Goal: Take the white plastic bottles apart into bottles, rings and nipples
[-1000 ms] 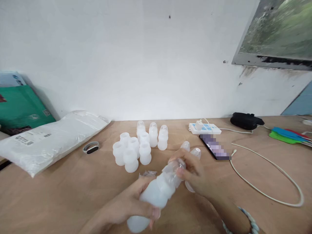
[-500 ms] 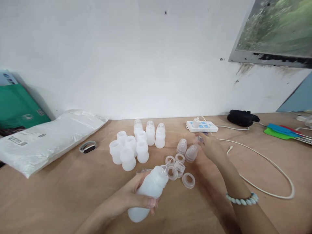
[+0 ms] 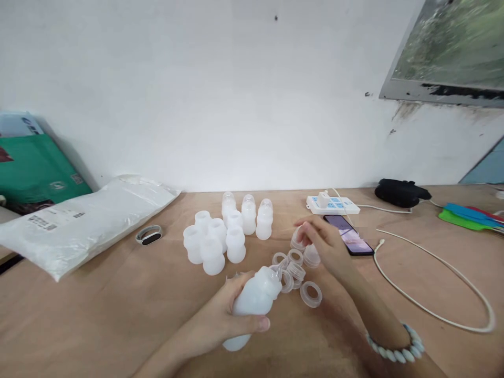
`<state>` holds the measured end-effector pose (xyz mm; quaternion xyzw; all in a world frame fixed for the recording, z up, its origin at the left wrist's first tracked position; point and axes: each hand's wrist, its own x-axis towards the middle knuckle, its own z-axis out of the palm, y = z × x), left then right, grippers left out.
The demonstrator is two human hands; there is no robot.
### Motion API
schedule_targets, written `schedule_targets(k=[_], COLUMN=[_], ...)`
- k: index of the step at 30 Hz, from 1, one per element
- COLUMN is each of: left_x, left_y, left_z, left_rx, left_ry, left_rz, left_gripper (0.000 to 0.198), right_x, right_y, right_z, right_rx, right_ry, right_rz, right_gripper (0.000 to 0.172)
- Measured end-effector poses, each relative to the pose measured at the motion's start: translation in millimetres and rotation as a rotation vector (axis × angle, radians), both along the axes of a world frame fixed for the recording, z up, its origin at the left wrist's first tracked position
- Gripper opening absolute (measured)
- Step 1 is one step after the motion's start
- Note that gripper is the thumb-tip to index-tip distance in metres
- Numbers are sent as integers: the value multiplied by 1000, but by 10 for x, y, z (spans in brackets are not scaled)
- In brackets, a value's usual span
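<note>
My left hand (image 3: 236, 312) is wrapped round a white bottle (image 3: 255, 296), which tilts to the upper right and has a clear nipple at its mouth. Over two clear domed caps (image 3: 312, 256) hovers my right hand (image 3: 321, 241), its fingers bent and slightly apart, seemingly holding nothing. Several translucent rings (image 3: 311, 294) lie right of the bottle's tip, some stacked. Behind my left hand stand several open white bottles (image 3: 212, 255). Three bottles with clear caps (image 3: 264, 219) stand at the back of that group.
A phone (image 3: 348, 235) lies right of my right hand, by a power strip (image 3: 333, 204) and a looped white cable (image 3: 444, 262). To the left are a wristband (image 3: 149, 236) and a white plastic package (image 3: 86, 220). A black case (image 3: 401, 192) and coloured spatulas (image 3: 468, 216) sit at the right.
My right hand has come back from beside the power strip to the domed caps, uncovering the phone. My left hand still holds the bottle. The whole view has shifted slightly.
</note>
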<state>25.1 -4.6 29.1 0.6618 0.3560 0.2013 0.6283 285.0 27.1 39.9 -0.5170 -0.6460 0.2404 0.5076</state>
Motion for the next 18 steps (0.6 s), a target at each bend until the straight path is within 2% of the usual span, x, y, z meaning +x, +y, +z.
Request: schedule_targets(k=[2, 3, 4, 6, 8, 11, 14, 16, 18], left_x=[41, 61, 78, 101, 110, 102, 74, 41, 2], left_y=[-31, -49, -68, -104, -127, -131, -105, -85, -70], left_z=[14, 21, 26, 34, 43, 62, 71, 65, 57], left_rx=[118, 162, 193, 218, 194, 39, -270, -446, -515], left_ry=[96, 135, 160, 179, 161, 85, -27, -122, -216], left_rz=[41, 59, 70, 70, 49, 10, -88, -169, -199], left_gripper=[48, 47, 46, 42, 35, 34, 37, 37, 37], right_x=[-243, -346, -430, -537, -573, -558, -521, -492, -459], right_y=[-130, -190, -242, -314, -340, -331, -325, -333, -345], right_z=[11, 14, 16, 18, 10, -27, -58, -40, 14], right_rx=[-102, -150, -180, -211, -235, -252, -180, -124, -98], right_ry=[56, 24, -57, -214, -256, -163, -98, -57, 5], right_rz=[340, 446, 484, 431, 399, 478, 517, 564, 651], right_gripper=[46, 46, 43, 28, 22, 19, 20, 25, 34])
